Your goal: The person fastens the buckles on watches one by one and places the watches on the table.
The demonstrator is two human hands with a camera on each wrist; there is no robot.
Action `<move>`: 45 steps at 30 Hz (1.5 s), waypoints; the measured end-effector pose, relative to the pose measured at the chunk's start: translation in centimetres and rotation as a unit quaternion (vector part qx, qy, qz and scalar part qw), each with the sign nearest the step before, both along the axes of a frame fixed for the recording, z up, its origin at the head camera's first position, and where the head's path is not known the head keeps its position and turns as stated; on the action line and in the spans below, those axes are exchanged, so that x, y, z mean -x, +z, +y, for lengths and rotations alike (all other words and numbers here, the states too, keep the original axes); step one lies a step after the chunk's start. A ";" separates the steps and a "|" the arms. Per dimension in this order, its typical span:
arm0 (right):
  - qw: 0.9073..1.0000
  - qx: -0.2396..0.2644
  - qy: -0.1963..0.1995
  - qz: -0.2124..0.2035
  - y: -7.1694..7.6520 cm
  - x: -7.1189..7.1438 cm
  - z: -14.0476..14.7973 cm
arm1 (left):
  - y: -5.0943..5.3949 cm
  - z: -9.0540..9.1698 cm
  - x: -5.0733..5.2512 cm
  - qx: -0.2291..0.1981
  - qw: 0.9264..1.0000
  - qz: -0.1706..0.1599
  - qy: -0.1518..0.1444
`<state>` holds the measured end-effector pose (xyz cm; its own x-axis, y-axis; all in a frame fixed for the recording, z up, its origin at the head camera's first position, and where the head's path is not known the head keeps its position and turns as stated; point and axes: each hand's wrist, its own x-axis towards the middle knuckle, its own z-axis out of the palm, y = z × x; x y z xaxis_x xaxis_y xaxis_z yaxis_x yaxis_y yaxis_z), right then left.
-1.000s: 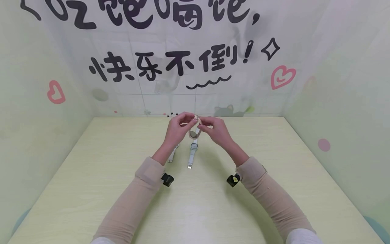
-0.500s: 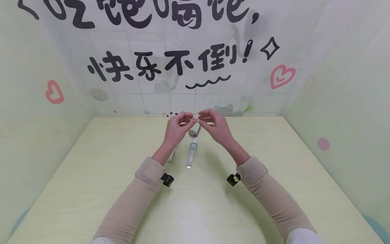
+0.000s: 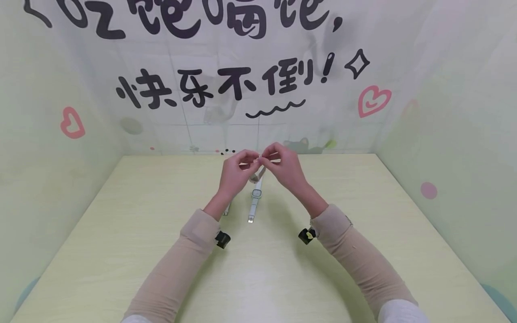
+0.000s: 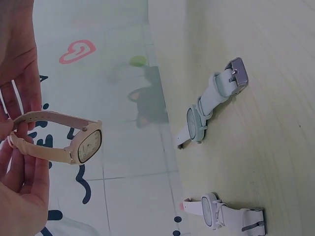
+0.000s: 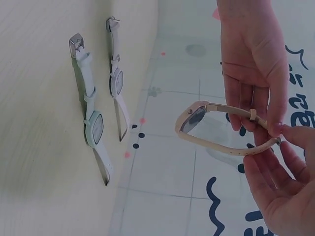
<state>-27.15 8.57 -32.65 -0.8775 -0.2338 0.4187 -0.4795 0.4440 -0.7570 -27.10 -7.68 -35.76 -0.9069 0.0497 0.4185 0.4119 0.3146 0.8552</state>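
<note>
A cream wristwatch (image 5: 189, 120) hangs in the air between both hands, its strap bent into a loop and its dial facing away from them. My left hand (image 3: 236, 172) pinches the strap ends with thumb and fingers. From the other side, my right hand (image 3: 284, 166) pinches the same place, the fingertips of both hands meeting there. In the right wrist view a bit of the metal buckle (image 5: 278, 141) shows between the fingertips; most of it is hidden. Below lie a pale green wristwatch (image 3: 256, 194) and a white wristwatch (image 4: 211, 211), the latter mostly behind my left forearm in the head view.
The light wooden table (image 3: 258, 269) ends at a back wall hung with a printed sheet (image 3: 226, 116) bearing dark lettering. Similar sheets stand at both sides. A small black camera (image 3: 223, 239) is worn at the left wrist, another (image 3: 307, 235) at the right.
My right hand's fingers have lifted and shifted at the strap ends. The left hand has moved slightly right, covering more of the white wristwatch. The cream wristwatch has turned a little.
</note>
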 end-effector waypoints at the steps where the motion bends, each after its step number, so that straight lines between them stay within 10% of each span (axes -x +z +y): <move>1: 1.000 -0.003 -0.002 0.000 0.0 0.0 0.0 | -0.1 0.0 0.0 0.004 1.000 0.002 0.001; 20: 0.998 0.021 -0.035 0.048 -1.0 0.0 0.0 | -0.2 0.8 -0.2 0.082 0.996 0.032 0.015; 32: 0.996 0.011 -0.049 0.071 -1.7 0.1 0.1 | 0.1 1.3 -0.4 0.249 0.963 0.074 0.077; 45: 0.997 0.057 -0.043 0.029 -1.4 -0.1 0.2 | -0.4 0.7 -0.3 0.266 0.960 0.027 0.078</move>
